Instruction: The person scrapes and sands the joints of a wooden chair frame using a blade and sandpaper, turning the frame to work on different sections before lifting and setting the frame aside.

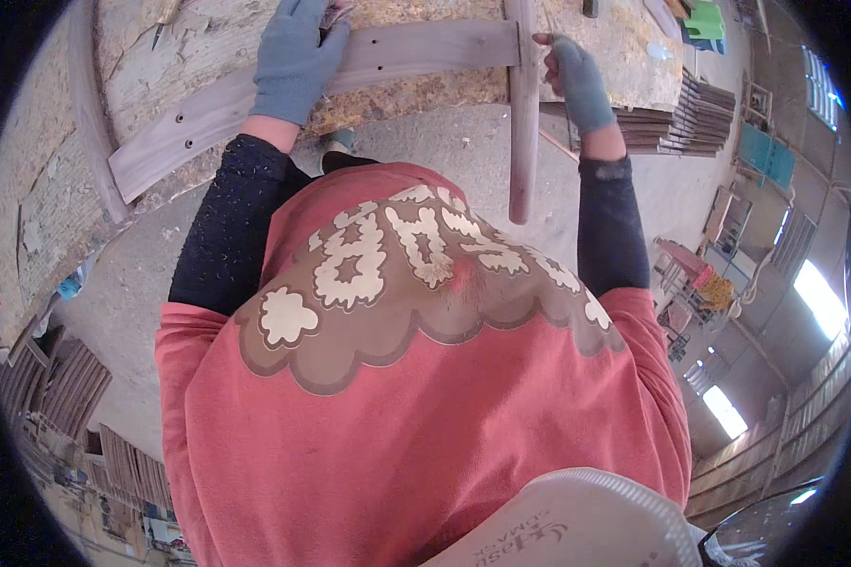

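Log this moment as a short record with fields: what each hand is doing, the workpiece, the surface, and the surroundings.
left hand: gloved left hand pressed flat on the curved wooden slat
right hand: gloved right hand gripping the straight wooden post beside the joint
workpiece: slat and post meet at a right angle; the slat has small holes near its left end
surface: rough chipboard bench, the post overhanging its edge
surroundings: stacked wooden slats at right, concrete floor
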A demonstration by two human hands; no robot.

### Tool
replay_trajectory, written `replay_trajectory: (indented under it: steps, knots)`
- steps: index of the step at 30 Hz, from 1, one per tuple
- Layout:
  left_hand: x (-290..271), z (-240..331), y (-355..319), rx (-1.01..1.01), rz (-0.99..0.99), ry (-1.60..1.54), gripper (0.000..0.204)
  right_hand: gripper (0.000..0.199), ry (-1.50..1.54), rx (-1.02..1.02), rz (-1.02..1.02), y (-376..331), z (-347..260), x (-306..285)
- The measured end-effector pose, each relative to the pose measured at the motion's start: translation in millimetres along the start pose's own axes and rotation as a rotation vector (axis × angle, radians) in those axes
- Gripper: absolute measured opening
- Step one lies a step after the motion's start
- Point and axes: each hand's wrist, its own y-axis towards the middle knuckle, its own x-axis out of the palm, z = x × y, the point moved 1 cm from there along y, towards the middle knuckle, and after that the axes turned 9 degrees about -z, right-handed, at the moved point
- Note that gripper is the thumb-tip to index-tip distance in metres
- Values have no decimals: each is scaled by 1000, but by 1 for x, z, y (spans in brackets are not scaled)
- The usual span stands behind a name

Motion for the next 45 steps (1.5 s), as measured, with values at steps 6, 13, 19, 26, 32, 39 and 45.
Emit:
replay_trajectory:
  steps: [6, 13, 19, 26, 32, 39, 45]
  knots:
    - [3, -2, 3, 24, -17, 51, 23, 34, -335, -166, 218, -28, 21, 15]
    - [4, -5, 3, 51, 27, 115, 23, 31, -524, -58, 140, -42, -10, 29]
    - [3, -3, 2, 32, 48, 62, 25, 28, -455, -210, 215, -29, 16, 29]
    - [2, -1, 2, 74, 103, 106, 35, 28, -580, -354, 299, -22, 24, 35]
    - [3, -7, 2, 7, 45, 105, 33, 30, -937, -63, 233, -29, -10, 43]
    - [10, -8, 1, 58, 67, -18, 30, 26, -926, -260, 368, -29, 2, 27]
    - [7, -6, 1, 46, 32, 55, 32, 32, -246, -78, 209, -18, 18, 61]
